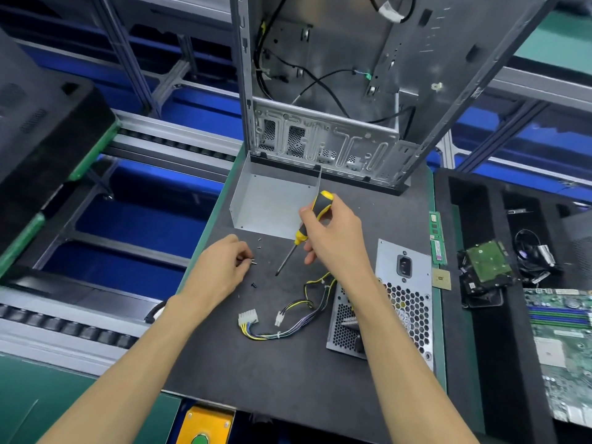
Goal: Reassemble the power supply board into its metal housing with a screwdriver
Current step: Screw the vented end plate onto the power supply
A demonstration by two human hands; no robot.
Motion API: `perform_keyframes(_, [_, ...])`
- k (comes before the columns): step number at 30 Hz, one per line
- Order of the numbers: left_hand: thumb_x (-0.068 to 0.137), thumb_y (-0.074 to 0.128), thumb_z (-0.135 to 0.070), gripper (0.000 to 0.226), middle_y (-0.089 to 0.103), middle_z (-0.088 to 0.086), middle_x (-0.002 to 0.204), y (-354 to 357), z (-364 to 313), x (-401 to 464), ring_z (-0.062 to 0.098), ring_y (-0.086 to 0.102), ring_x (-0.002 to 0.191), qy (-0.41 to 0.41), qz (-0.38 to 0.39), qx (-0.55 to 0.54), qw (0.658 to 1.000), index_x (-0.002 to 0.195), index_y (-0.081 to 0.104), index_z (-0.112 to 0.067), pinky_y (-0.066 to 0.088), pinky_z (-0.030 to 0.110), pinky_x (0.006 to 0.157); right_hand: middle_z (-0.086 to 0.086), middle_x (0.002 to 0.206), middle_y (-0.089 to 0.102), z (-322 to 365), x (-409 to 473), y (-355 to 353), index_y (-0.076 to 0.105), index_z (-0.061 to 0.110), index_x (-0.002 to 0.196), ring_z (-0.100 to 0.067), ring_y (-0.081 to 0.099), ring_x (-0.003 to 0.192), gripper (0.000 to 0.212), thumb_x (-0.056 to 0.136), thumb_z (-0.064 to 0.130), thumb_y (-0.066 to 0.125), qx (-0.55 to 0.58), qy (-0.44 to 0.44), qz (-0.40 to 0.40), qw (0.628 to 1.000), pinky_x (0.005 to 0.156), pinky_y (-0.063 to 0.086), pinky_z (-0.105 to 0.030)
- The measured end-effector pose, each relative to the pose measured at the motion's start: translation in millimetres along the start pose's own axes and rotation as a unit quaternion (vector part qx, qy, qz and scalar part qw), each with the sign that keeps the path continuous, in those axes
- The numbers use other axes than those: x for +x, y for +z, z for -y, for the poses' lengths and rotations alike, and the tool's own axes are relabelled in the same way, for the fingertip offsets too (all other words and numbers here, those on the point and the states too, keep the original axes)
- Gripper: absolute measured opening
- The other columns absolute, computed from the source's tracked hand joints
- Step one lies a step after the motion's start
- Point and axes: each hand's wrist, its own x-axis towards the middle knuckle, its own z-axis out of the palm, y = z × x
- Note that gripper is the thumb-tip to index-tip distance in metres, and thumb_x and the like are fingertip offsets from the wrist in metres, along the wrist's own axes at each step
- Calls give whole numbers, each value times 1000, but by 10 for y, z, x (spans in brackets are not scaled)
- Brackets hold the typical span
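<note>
Fingers (pixel 245 259) of left hand pinch a screw (pixel 253 261); right hand (pixel 333 232) grips the screwdriver (pixel 312 219).

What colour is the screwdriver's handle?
Yellow and black; the screwdriver, gripped by the right hand, shows best in the head view.

Housing cover (pixel 272 203) behind screws (pixel 254 274); power supply (pixel 407 302) to their right.
</note>
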Motion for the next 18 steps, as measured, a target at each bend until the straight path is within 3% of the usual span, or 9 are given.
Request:
perform_keyframes(2, [86,69,-14,7,53,-12,77,-29,-30,1,8,52,70,-13,3,-1,1000,82,67,-20,47,28,67,-14,74,68,9,-6,-1,54,7,89,-20,61,43,20,98,23,60,2,2,-3,1000,39,52,-32])
perform_keyframes(4, [82,69,-13,12,59,-9,71,-67,-87,-9,8,56,66,-68,-1,-43,997,76,63,-20,49,26,63,-13,74,68,28,-16,-18,54,5,90,-19,61,43,19,98,21,60,11,-1,-12,1000,39,52,-32])
perform_keyframes(7, [78,70,-5,15,61,-8,58,-146,-264,-24,4,52,50,-139,-16,-194,971,73,64,-18,47,20,55,-10,74,67,63,-29,-86,57,5,91,-17,59,44,17,99,19,61,51,-5,-40,998,38,49,-29])
perform_keyframes(9, [82,68,1,19,66,-7,64,-222,-455,-33,3,57,57,-127,3,-309,942,83,72,-17,50,19,60,-6,71,66,88,-43,-161,59,5,92,-17,57,44,15,100,18,61,98,2,-64,993,39,49,-29])
perform_keyframes(11, [88,64,7,25,73,3,77,-272,-674,-48,13,68,68,-108,45,-447,887,98,75,-12,55,19,67,-7,71,66,115,-64,-271,57,6,91,-18,55,44,14,101,15,60,163,10,-96,982,38,47,-29])
perform_keyframes(14, [88,67,4,14,75,17,87,-320,-968,-89,23,73,76,-150,95,-645,743,99,74,1,59,25,71,-6,71,68,152,-115,-497,54,4,92,-16,54,43,13,103,12,56,251,18,-140,957,37,46,-27])
perform_keyframes(16, [81,73,-4,12,74,16,87,-318,-1095,-103,22,72,76,-172,120,-708,674,92,76,0,59,25,71,-6,71,69,167,-171,-662,54,5,93,-16,55,45,12,103,11,55,292,22,-158,943,38,46,-27])
perform_keyframes(18, [78,74,-10,11,71,10,84,-297,-1191,-109,18,70,74,-181,142,-744,628,86,79,-5,59,24,70,-6,70,68,165,-239,-808,54,6,89,-16,54,46,14,102,11,56,319,28,-176,931,39,46,-27])
